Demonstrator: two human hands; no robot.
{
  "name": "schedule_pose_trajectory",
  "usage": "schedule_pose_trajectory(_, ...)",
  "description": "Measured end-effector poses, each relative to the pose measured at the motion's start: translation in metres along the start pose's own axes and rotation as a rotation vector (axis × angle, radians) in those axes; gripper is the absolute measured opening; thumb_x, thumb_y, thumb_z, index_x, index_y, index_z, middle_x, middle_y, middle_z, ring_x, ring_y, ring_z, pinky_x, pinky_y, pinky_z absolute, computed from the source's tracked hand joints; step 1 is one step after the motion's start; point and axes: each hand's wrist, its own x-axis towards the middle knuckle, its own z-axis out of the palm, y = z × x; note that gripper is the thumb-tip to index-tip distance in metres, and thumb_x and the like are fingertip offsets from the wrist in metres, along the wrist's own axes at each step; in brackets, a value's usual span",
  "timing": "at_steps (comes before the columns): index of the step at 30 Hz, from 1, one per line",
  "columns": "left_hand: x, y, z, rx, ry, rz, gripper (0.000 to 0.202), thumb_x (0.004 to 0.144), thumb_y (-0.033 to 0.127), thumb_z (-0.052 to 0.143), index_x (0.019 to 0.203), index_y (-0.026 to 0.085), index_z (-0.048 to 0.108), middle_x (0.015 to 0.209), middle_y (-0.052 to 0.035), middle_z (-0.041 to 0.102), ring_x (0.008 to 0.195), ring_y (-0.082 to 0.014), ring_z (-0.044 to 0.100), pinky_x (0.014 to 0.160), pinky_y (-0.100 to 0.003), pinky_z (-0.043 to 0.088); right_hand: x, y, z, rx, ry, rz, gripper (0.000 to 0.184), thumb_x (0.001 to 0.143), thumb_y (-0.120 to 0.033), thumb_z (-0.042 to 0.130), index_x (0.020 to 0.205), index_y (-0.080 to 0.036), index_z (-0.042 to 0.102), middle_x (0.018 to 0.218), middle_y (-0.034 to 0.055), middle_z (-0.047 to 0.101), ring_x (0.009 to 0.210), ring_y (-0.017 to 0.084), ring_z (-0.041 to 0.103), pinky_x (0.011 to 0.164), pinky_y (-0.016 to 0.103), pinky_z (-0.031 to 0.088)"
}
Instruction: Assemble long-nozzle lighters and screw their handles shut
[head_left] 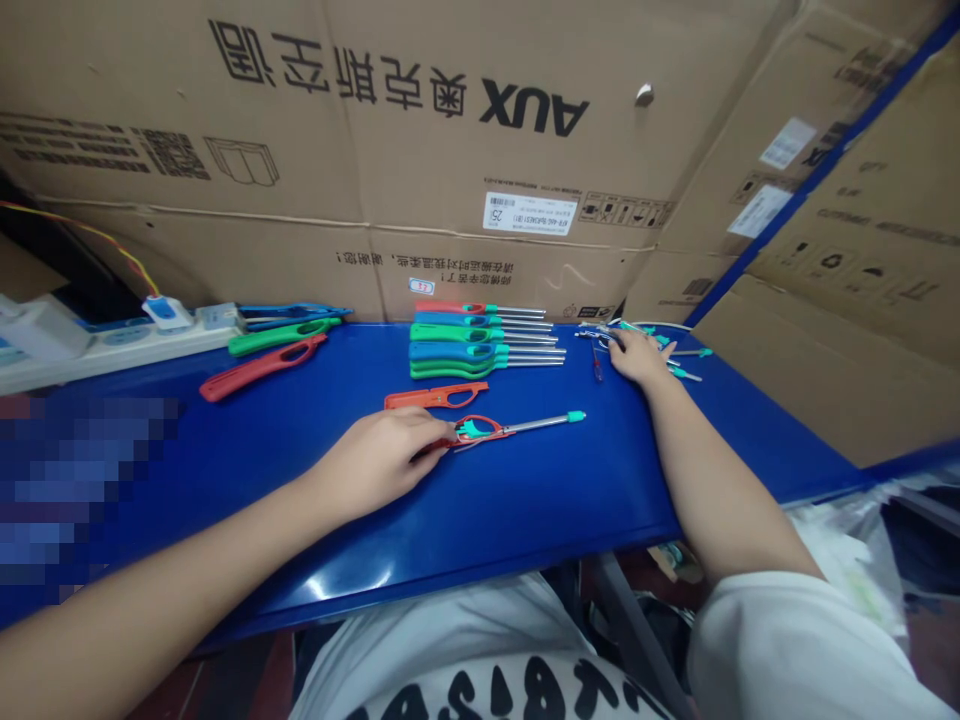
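Observation:
My left hand rests on the blue table, fingers closed over the handle of a red long-nosed lighter whose metal tube ends in a teal tip. A loose red handle half lies just behind it. My right hand reaches to the far right, fingers down on a pile of metal tubes with teal tips; whether it grips one is hidden. A neat stack of finished lighters in red, blue and green lies between the hands at the back.
Empty handle shells, red, green and blue, lie at the back left beside a white power strip. Large cardboard boxes wall in the back and right. The table's right edge drops to bags below.

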Motion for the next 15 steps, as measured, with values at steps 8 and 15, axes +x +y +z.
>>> schedule_pose_trajectory(8,-0.0004,0.0001,-0.0014,-0.006,0.013,-0.002,0.025,0.100,0.028,0.051,0.111,0.027,0.073,0.109,-0.0036,0.076,0.099,-0.0207,0.072,0.087,-0.031,0.056,0.0013,-0.0026,-0.0028,0.045,0.082,0.083,0.041,0.091,-0.018,0.045,0.128,-0.015,0.062,0.133,0.0192,0.064,0.129,0.035,0.054,0.113,0.060,0.032)
schedule_pose_trajectory(15,-0.0002,-0.0010,0.0003,0.000,0.029,0.011,0.026,0.101,0.031,0.051,0.112,0.027,0.074,0.109,-0.0036,0.077,0.100,-0.0210,0.072,0.088,-0.032,0.056,0.0072,-0.0037,-0.0041,0.111,0.063,0.164,0.027,0.089,-0.022,0.055,0.108,-0.018,0.072,0.116,0.0163,0.071,0.115,0.034,0.060,0.100,0.050,0.045)
